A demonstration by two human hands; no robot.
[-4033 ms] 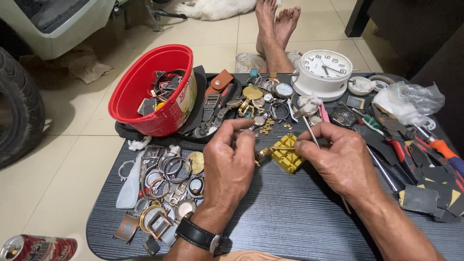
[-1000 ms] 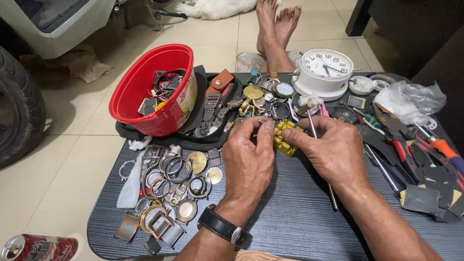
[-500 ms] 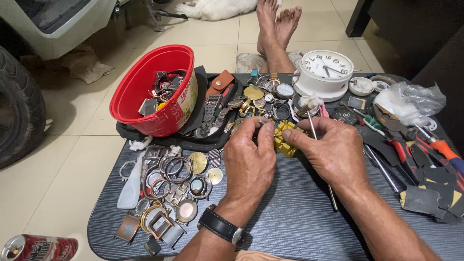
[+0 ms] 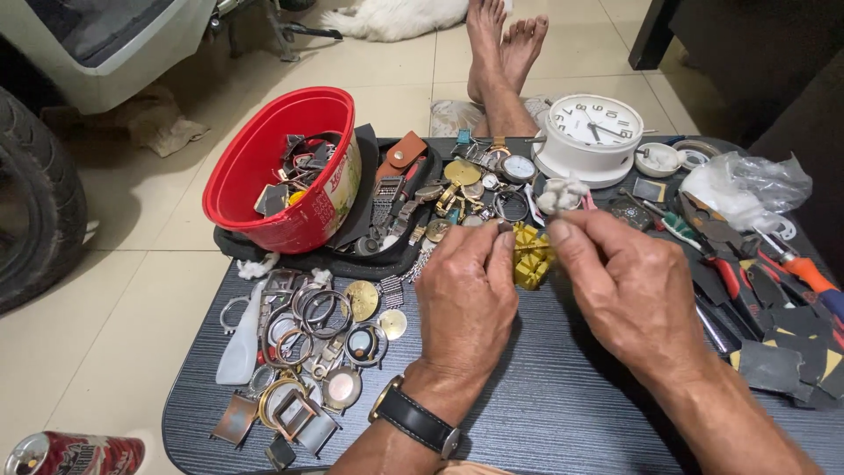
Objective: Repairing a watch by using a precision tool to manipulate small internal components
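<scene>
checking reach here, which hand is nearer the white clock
Right. The right hand lies just below the white clock, slightly to its right; the left hand is farther off, lower and to the clock's left.

Single head-worn view, looking steeply down and forward. Close above the dark wood-grain surface (image 4: pixel 563 413); tiled floor (image 4: pixel 132 290) beyond.

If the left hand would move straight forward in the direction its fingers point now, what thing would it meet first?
Most likely the yellow block: the left hand already has its fingertips at the block's near edge. Past it lie watch parts on the black tray. Whether the fingertips already touch the block is unclear.
</scene>
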